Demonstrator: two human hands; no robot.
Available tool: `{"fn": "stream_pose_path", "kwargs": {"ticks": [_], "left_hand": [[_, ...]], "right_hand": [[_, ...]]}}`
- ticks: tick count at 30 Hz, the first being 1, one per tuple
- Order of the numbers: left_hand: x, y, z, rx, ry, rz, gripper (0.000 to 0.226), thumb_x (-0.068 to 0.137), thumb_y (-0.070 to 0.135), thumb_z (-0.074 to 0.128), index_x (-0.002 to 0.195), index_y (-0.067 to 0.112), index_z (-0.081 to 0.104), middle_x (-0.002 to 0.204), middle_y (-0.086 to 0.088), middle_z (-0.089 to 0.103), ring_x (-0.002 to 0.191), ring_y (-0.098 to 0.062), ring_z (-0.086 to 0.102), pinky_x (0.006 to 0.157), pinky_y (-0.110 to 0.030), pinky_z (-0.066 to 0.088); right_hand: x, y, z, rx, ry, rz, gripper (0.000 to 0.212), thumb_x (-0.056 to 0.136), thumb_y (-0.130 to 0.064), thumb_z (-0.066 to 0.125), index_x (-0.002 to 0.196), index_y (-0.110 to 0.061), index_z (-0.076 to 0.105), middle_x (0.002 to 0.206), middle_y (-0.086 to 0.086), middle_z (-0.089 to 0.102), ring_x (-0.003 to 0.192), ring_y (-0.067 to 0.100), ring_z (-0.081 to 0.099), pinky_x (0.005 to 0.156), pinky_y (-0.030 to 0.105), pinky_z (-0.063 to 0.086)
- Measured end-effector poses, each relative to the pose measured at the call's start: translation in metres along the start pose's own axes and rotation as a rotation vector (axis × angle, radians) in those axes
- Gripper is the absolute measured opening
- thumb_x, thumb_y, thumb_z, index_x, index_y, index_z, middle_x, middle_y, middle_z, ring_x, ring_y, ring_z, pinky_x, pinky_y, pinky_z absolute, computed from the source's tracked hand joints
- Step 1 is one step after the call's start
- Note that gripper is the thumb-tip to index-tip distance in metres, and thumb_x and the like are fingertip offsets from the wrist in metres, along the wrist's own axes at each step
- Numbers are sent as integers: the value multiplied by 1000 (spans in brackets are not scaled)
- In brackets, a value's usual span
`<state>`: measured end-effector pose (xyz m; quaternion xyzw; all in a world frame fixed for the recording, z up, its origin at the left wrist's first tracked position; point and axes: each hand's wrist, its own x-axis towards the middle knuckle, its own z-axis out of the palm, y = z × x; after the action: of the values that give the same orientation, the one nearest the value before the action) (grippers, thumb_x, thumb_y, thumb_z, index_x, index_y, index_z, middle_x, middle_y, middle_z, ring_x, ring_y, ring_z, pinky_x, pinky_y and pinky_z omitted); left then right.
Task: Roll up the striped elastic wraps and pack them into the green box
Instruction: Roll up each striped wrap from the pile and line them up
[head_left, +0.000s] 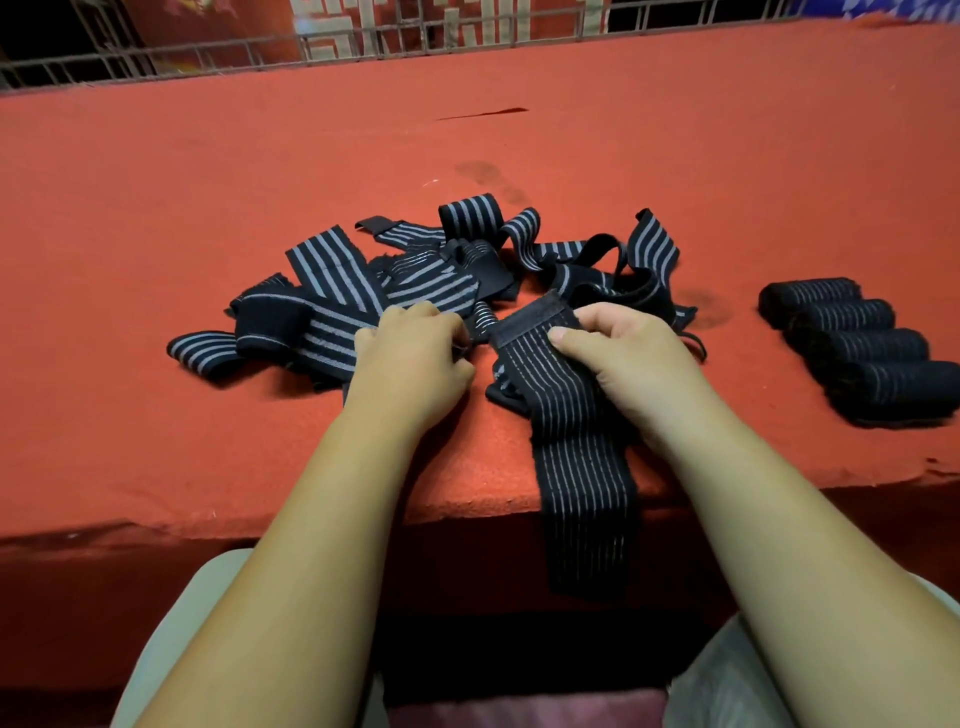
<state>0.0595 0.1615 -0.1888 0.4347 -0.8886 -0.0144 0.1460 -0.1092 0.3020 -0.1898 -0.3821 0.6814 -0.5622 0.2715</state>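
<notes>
Four black grey-striped elastic rolls (857, 353) done, right of fingers; tangled unrolled pile (415, 270) beyond them; right hand (623, 353) pinches one flat wrap (576, 457); left hand (415, 358) curled, hold unclear; green box unseen.

Tangled in a loose heap at mid-table (208, 156): black elastic wraps (415, 280) with grey stripes, unrolled. Drawn out from the heap's near side, draped over the near table edge and hanging down: one unrolled wrap (576, 467). Side by side at right, well apart from the heap: four rolled wraps (857, 348).
</notes>
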Motion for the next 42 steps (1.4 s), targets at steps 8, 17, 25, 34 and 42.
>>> {"fn": "stream_pose_path", "kwargs": {"ticks": [8, 17, 25, 34, 42], "left_hand": [[-1, -14, -7, -499, 96, -96, 11, 90, 25, 62, 89, 33, 69, 103, 10, 63, 99, -18, 63, 90, -41, 51], [-18, -37, -31, -1156, 9, -98, 15, 105, 13, 61, 100, 25, 68, 88, 6, 65, 82, -13, 58, 68, -29, 45], [-28, -65, -32, -1344, -184, 36, 8, 106, 13, 63, 113, 16, 66, 101, -7, 65, 82, -16, 65, 68, -25, 53], [-33, -72, -32, -1236, -32, -11, 15, 104, 11, 68, 99, 24, 75, 87, 2, 69, 76, -12, 64, 65, -24, 52], [-23, -78, -25, -1057, 292, -173, 11, 103, 15, 68, 97, 22, 76, 93, 3, 82, 96, -19, 76, 92, -39, 58]], "right_hand": [[2, 1, 7, 80, -53, -11, 7, 102, -21, 73, 106, -18, 76, 95, 2, 83, 87, 21, 80, 83, 41, 62], [3, -7, 19, -85, -230, -196, 8, 103, -28, 72, 107, -33, 77, 119, -14, 75, 107, 15, 73, 105, 49, 57], [14, -15, 51, -160, -479, -393, 5, 103, -22, 72, 103, -25, 77, 167, -32, 34, 125, -18, 51, 105, 19, 39], [19, -17, 74, -152, -380, -426, 7, 102, -19, 73, 99, -24, 79, 111, -13, 62, 106, 6, 64, 97, 22, 46], [15, -9, 51, -147, -375, -355, 24, 85, -25, 73, 76, -7, 59, 99, 13, 58, 91, 18, 59, 88, 37, 44]]}}
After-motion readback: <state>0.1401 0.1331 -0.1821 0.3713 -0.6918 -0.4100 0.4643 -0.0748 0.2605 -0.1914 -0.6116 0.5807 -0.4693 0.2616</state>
